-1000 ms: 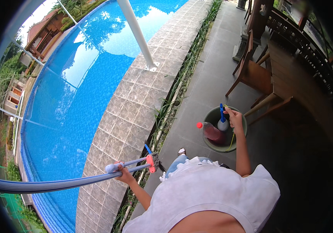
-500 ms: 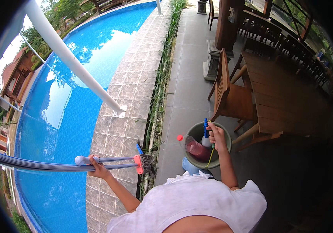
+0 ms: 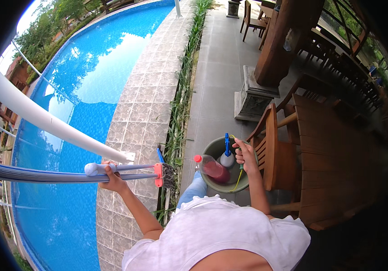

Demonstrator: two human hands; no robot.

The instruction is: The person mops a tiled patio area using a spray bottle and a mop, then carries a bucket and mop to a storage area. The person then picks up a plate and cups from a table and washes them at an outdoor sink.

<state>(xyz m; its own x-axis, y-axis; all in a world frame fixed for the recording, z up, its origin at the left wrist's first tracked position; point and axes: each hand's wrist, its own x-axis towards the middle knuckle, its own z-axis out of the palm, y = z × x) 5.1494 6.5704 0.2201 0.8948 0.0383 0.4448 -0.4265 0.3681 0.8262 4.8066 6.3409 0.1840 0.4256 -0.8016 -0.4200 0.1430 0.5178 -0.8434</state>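
Observation:
My left hand (image 3: 111, 179) is closed around the grey striped handles of a mop (image 3: 133, 176), carried level out to the left. Its pinkish-red clamp and dark grey strands (image 3: 169, 175) point toward my body's middle, and a pale rounded handle end sticks out by my fingers. From my right hand (image 3: 246, 156), closed on the green grip of its yellow-green handle, hangs a dark green bucket (image 3: 207, 184). Inside it lean a clear bottle (image 3: 215, 169) with a red cap and pinkish-red liquid, and a whitish spray bottle (image 3: 226, 159) with a blue trigger.
A blue pool (image 3: 58, 217) lies left, bordered by patterned tiles (image 3: 130, 108) and a grassy strip (image 3: 180, 104). A white slanting post (image 3: 63, 124) stands ahead on the left. Close on the right are a wooden chair (image 3: 273, 149), a table (image 3: 334, 153) and a pillar on a stone base (image 3: 255, 97).
I have walked forward: the post, pillar, chair and table are nearer. My jeans leg now shows ahead beside the bucket. Both hands keep their holds.

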